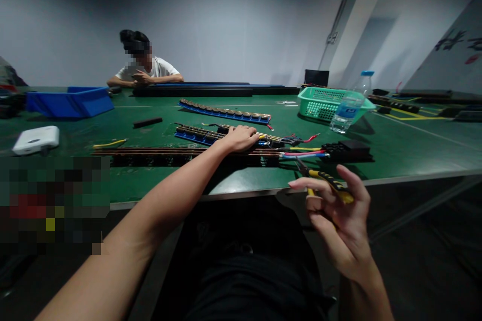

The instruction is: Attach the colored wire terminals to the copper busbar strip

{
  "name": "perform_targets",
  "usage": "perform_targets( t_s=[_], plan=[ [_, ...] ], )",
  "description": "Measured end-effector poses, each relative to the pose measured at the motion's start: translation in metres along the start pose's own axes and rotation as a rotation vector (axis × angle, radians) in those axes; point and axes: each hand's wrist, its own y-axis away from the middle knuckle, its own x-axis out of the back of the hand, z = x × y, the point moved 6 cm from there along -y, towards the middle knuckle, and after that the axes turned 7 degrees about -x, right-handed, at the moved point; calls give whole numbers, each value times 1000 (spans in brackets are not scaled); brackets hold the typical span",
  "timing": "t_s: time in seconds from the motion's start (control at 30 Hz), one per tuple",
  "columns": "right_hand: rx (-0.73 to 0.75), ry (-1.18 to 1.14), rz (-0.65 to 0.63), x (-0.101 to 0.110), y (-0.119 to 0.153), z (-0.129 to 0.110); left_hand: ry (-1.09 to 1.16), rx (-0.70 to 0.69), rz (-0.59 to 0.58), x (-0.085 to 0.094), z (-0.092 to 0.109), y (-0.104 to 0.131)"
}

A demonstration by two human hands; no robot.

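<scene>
My left hand (243, 139) reaches over the near long rail (196, 152), a black-based strip with copper bars. Its curled fingers lie on a shorter strip (271, 137) with wires at its end; what the fingertips grip is hidden. My right hand (341, 220), raised at the table's front edge, holds pliers (329, 182) with yellow and black handles. Their tip points left, close to the red, blue and yellow wires (307, 153) that run from the near rail into a black end block (348, 151).
Another blue-based strip (226, 112) lies farther back. A green basket (320, 105) and a water bottle (348, 110) stand at right. A blue bin (70, 103), a white box (36, 139) and a black bar (147, 122) are at left. Across the table sits a person (161, 67) behind long dark rails (211, 91).
</scene>
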Motion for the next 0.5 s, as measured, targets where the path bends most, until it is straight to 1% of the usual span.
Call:
perform_targets(
  t_s=[0.13, 0.23, 0.37, 0.5],
  plan=[
    [-38, 68, -33, 2, -16, 18, -19, 4, 5, 0, 1, 3],
    [-66, 179, -47, -2, -27, 28, -27, 15, -4, 0, 2, 4],
    [-2, 435, -24, -13, -36, 27, -33, 16, -14, 1, 5, 6],
    [78, 714, -103, -28, -36, 26, -37, 27, -5, 2, 7, 6]
  ],
)
